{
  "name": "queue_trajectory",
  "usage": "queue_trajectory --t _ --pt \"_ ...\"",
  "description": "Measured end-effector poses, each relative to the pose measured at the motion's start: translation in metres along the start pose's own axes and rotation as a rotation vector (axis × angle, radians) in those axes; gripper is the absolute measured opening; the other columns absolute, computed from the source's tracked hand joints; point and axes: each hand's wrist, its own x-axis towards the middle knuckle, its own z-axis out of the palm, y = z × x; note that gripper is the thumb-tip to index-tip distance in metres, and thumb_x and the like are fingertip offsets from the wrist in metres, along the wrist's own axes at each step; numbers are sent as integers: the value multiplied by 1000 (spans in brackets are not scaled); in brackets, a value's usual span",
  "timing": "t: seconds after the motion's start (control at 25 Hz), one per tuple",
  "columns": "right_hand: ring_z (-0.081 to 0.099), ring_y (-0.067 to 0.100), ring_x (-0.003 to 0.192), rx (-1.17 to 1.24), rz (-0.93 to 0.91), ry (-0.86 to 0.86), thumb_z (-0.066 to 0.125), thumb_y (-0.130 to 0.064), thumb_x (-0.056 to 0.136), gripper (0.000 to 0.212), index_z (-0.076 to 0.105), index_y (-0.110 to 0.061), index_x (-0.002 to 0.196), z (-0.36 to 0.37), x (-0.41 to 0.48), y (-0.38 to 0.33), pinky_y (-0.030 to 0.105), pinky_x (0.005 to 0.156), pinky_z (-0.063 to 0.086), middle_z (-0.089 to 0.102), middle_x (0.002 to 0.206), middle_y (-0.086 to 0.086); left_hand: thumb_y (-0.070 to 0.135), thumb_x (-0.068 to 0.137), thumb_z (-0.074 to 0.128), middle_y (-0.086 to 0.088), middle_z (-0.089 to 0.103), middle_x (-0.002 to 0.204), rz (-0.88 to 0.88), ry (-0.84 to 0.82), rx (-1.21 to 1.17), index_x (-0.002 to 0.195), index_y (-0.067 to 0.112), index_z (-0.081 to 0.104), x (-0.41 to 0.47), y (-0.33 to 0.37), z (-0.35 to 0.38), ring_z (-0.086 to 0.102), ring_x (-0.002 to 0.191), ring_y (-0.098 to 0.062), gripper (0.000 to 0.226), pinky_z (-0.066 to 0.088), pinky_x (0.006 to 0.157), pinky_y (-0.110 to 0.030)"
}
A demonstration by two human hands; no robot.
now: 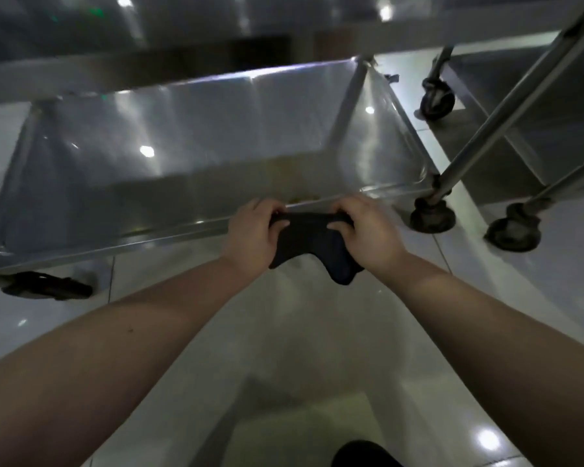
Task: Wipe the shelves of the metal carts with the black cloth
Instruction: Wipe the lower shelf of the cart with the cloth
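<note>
Cloth, black, is held stretched between both hands at picture centre, by the near rim of the cart's lower shelf. Left hand grips its 9 o'clock end, fingers curled round it. Right hand grips the 3 o'clock end likewise. Second cart stands at 2 o'clock, its castor on the tiled floor.

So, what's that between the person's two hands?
The black cloth, seen in the head view: the left hand and right hand each grip one end, at the near edge of the cart shelf.
</note>
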Motion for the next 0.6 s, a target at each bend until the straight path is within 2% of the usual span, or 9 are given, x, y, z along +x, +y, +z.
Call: queue_trajectory --t 0.12,0.28,0.4,0.48,0.56,0.6 --pt "51 29 94 77 -26 102 66 1 80 16 67 -3 95 12 -4 18 32 81 38 59 99 16 11 90 64 -17 63 103 59 45 -2 106 5 65 1 -12 20 58 97 -37 17 46 85 -47" --pt "49 32 97 -18 -21 41 62 1 85 17 66 -6 100 6 -4 28 34 82 36 62 102 11 14 92 63 -12 62 103 100 12 -5 106 8 65 -1 -8 26 58 97 -32 15 46 86 -44" --pt "53 35 100 -36 -37 28 64 0 85 18 67 -6 102 -13 29 33 37 89 40 65 101 14 23 94 58 -11 65 101 144 129 20 107 10 66 30 -2 18 60 94 -30 20 45 81 -34" --pt "56 38 102 -66 -33 111 66 -8 85 19 67 -12 103 -26 76 36 43 91 45 66 102 14 31 94 53 -9 65 104 126 205 30 107 15 66 74 -2 11 59 97 -27 24 45 84 -33" --pt "50 37 116 -299 44 100 64 -23 89 28 63 -22 117 -24 127 38 44 99 39 60 121 11 37 96 51 -6 62 119 -1 155 91 117 22 64 125 -12 7 56 113 -26 29 44 97 -41" --pt "39 37 129 -457 83 15 60 -36 92 41 54 -28 131 -14 145 39 47 107 30 50 138 10 41 98 49 -7 57 132 -107 88 136 128 25 59 142 -23 7 50 124 -27 35 40 104 -43"
